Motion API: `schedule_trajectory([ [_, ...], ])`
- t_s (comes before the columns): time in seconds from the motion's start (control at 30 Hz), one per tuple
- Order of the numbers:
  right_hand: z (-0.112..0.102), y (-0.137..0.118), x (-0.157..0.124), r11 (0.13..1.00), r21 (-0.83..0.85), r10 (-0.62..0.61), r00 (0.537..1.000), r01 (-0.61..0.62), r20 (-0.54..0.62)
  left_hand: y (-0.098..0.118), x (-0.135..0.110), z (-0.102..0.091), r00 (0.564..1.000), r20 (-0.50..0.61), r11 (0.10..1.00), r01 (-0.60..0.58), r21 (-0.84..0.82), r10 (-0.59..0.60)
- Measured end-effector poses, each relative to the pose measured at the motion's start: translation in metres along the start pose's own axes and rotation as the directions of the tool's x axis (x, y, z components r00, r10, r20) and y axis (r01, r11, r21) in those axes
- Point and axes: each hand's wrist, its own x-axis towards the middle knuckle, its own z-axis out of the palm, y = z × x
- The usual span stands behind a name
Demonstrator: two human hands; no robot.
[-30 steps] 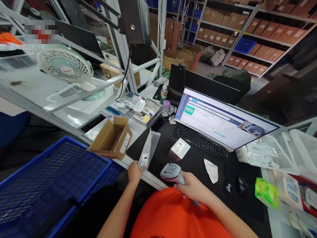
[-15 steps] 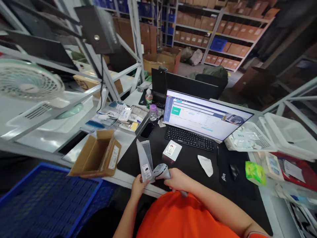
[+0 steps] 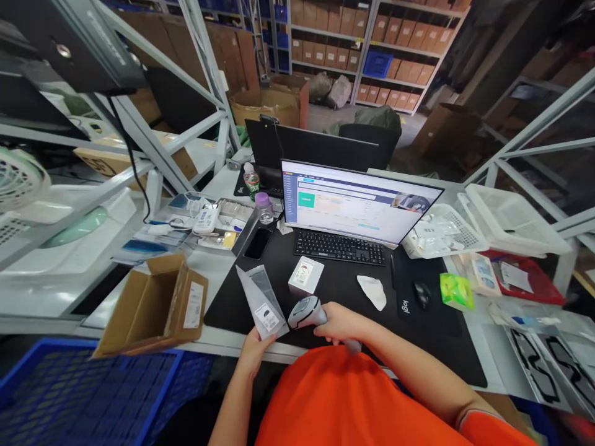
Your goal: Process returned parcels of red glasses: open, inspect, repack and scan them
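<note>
My left hand [image 3: 253, 350] grips the near end of a flat grey packet [image 3: 261, 300] with a white barcode label, held just above the black desk mat [image 3: 339, 297]. My right hand [image 3: 341, 324] is closed around the handle of a grey barcode scanner [image 3: 305, 311], whose head points left at the packet's label. A small white box [image 3: 305, 275] stands on the mat just beyond the scanner. A crumpled white slip [image 3: 373, 291] lies to its right.
A lit monitor [image 3: 357, 201] and black keyboard [image 3: 339, 247] stand behind. An open cardboard box [image 3: 155, 306] sits left, above a blue crate [image 3: 83, 396]. A mouse [image 3: 421, 294], green packet [image 3: 457, 291] and white baskets [image 3: 511, 220] lie to the right. A tray of small items [image 3: 218, 218] and a phone [image 3: 257, 243] lie further left.
The packet and scanner came together: my left hand brought the packet rightward and lowered it, the scanner head now aims at its label. The view has panned right.
</note>
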Motion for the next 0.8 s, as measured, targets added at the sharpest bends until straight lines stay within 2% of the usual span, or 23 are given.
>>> schedule_trajectory([
  [0.17,0.0,0.006,0.002,1.0,0.013,0.009,1.0,-0.009,-0.023,0.004,-0.006,0.01,0.999,-0.007,0.998,-0.047,-0.04,0.047],
  [0.33,0.003,0.001,-0.001,0.999,-0.005,0.038,0.999,-0.038,-0.012,0.008,-0.009,0.014,0.999,0.005,0.998,-0.049,-0.026,0.049],
  [0.47,0.004,-0.003,-0.008,1.0,0.006,0.029,1.0,-0.029,0.01,0.004,-0.008,0.013,1.0,-0.006,1.0,-0.03,-0.009,0.03],
  [0.57,0.001,0.003,-0.014,0.998,0.058,-0.002,1.0,0.0,0.021,-0.002,-0.008,0.012,1.0,-0.016,1.0,-0.014,-0.006,0.014],
  [0.63,-0.004,0.017,-0.018,0.995,0.101,-0.022,0.999,0.02,0.023,-0.006,-0.008,0.012,1.0,-0.022,1.0,-0.004,-0.001,0.004],
  [0.7,-0.011,0.042,-0.022,0.991,0.136,-0.007,1.0,0.01,-0.023,-0.011,-0.009,0.013,0.999,-0.029,1.0,0.012,0.007,-0.012],
  [0.8,-0.023,0.095,-0.027,0.994,0.087,0.082,0.977,-0.066,-0.197,-0.02,-0.007,0.012,0.996,-0.06,0.998,0.063,0.022,-0.062],
])
